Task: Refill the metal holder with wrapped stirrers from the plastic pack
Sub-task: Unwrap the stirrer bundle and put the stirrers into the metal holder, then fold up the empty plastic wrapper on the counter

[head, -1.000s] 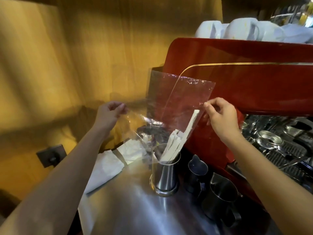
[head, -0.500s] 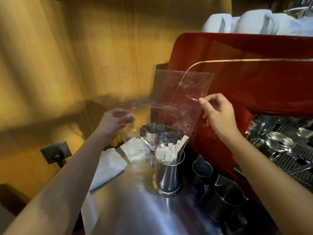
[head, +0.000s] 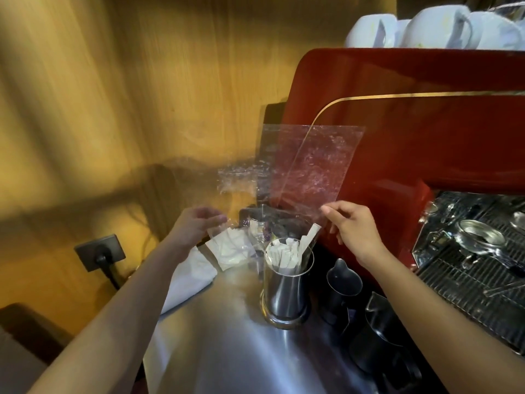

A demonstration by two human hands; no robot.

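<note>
Right hand (head: pixel 355 231) pinches plastic pack (head: pixel 309 163) above metal holder (head: pixel 287 291).

red espresso machine (head: pixel 426 132) | white cups (head: pixel 434 27) on top | two dark pitchers (head: pixel 343 291) | white cloth (head: pixel 187 277)

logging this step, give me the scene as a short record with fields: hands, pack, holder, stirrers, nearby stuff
left hand: pinching the pack's left side
right hand: pinching the pack's right edge
pack: clear plastic, held up over the holder, looks almost empty
holder: metal cup, upright on the steel counter
stirrers: white, wrapped, standing in the holder; one pokes above the rim at a tilt
pitchers: dark, right of the holder
machine: red, behind, with cups on top
napkins: left of the holder
</note>
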